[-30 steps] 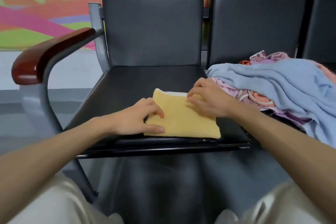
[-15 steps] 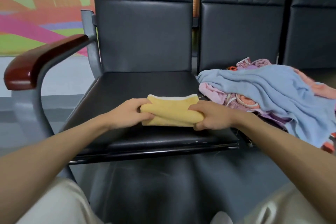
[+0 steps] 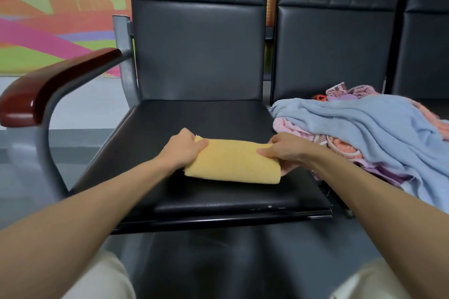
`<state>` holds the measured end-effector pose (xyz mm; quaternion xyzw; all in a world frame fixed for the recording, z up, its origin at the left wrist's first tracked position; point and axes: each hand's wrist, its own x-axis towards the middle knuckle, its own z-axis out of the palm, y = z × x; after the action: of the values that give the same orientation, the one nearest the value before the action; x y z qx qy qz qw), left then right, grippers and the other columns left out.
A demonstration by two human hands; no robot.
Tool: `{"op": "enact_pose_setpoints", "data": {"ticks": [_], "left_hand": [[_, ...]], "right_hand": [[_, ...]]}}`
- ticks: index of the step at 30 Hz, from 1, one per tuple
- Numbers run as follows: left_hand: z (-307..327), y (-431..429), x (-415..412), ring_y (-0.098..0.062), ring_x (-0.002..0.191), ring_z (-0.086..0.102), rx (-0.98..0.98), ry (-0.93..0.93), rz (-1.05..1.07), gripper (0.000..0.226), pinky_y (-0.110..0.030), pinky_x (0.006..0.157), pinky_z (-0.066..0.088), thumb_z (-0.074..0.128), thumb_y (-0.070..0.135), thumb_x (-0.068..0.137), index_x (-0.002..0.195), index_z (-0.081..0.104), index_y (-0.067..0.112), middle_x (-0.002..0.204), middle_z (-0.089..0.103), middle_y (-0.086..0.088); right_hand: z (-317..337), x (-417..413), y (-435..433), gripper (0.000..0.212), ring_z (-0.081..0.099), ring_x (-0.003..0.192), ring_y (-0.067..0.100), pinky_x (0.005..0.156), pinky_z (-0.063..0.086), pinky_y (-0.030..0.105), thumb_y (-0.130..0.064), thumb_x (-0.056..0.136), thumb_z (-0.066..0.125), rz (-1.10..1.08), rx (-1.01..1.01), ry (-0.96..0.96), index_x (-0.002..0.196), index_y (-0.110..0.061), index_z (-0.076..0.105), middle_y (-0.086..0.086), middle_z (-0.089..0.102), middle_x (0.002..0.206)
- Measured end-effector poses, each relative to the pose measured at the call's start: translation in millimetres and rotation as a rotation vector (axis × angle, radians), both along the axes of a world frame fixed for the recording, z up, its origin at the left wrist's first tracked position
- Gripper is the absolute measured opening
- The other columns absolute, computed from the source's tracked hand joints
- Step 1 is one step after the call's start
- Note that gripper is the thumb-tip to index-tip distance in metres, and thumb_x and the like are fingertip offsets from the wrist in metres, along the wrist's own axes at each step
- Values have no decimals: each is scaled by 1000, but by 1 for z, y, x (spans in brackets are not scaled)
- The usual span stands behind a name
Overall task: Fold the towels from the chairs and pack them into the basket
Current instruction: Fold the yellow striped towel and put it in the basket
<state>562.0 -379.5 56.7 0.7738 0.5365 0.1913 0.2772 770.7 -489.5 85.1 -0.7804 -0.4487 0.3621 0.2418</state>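
Note:
A folded yellow towel [image 3: 230, 164] lies across the front half of the black chair seat [image 3: 194, 119]. My left hand [image 3: 183, 148] grips its left end, thumb on top and fingers underneath. My right hand [image 3: 283, 150] grips the right end the same way. A heap of unfolded towels sits on the neighbouring seat to the right, with a light blue towel [image 3: 379, 128] on top and pink and purple ones [image 3: 325, 138] under it. No basket is in view.
The chair has a dark red wooden armrest [image 3: 48, 87] on a grey metal frame at the left. A second black chair back [image 3: 332, 39] stands behind the heap. Grey floor [image 3: 73, 153] lies to the left. My light trousers show at the bottom corners.
The towel lay flat under both hands a second ago. Both hands then took hold of its ends and folded it in half into a narrower band, which now rests on the seat.

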Motion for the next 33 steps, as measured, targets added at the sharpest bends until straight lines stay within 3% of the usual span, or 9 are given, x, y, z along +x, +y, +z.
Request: {"op": "enact_pose_setpoints", "data": {"ticks": [3, 6, 9, 13, 17, 19, 21, 24, 33], "left_hand": [[9, -3, -2, -21, 74, 62, 12, 287, -35, 52, -34, 73, 46, 35, 59, 96, 108, 45, 9, 86, 63, -8], [20, -9, -6, -18, 60, 57, -90, 511, -127, 65, -32, 78, 45, 19, 68, 94, 86, 48, 9, 71, 56, -3], [25, -14, -15, -14, 58, 49, -194, 536, -179, 68, -28, 62, 39, 25, 73, 90, 74, 52, 12, 69, 55, 0], [30, -20, -28, -12, 56, 46, -317, 320, -225, 52, -25, 53, 31, 49, 64, 88, 76, 54, 14, 68, 55, 1], [30, -34, -26, -18, 88, 61, -415, -1, -278, 45, -29, 73, 51, 60, 42, 91, 115, 57, 4, 104, 63, -3], [36, -46, -24, -15, 92, 63, -406, -184, -294, 38, -30, 81, 55, 68, 28, 89, 116, 54, 4, 106, 63, -4], [47, -57, -28, -9, 82, 67, -365, -335, -315, 34, -21, 67, 55, 72, 15, 85, 113, 56, 8, 100, 67, -2], [63, -67, -50, -11, 90, 71, -319, -468, -328, 49, -19, 69, 53, 78, 7, 76, 122, 60, 9, 103, 73, -3], [88, -78, -198, -25, 114, 58, -159, -578, -11, 40, -42, 95, 49, 70, 20, 85, 122, 55, 14, 119, 62, -6]], "right_hand": [[-1, 5, 9, 32, 51, 71, 15, 56, 44, 22, -36, 93, 59, 105, -26, -297, 110, -8, 59, 6, 56, 86], [0, 7, 13, 39, 49, 73, 16, 54, 35, 22, -34, 92, 58, 199, -71, -323, 116, -4, 62, 5, 57, 83], [5, 5, 7, 35, 49, 74, 13, 58, 31, 25, -30, 91, 61, 283, -124, -317, 114, -4, 65, 3, 57, 86], [11, -1, -4, 26, 49, 79, 16, 66, 35, 28, -25, 90, 64, 385, -228, -282, 108, -6, 68, 3, 59, 86], [20, -11, -19, 37, 57, 115, 28, 105, 43, 42, -22, 85, 69, 495, -318, -355, 118, -8, 61, 11, 64, 121], [23, -15, -28, 48, 54, 119, 25, 95, 43, 29, -16, 82, 72, 527, -359, -298, 126, -10, 52, 7, 60, 126], [25, -17, -34, 50, 57, 114, 19, 84, 42, 19, -11, 80, 73, 599, -354, -232, 125, -11, 51, 3, 62, 122], [29, -26, -39, 34, 64, 88, 4, 72, 44, 11, -17, 72, 77, 675, -227, -177, 104, -17, 65, -10, 71, 92], [61, -156, -11, 34, 56, 74, 11, 63, 41, 23, -36, 71, 82, 781, 304, -393, 88, -17, 59, -5, 60, 85]]}}
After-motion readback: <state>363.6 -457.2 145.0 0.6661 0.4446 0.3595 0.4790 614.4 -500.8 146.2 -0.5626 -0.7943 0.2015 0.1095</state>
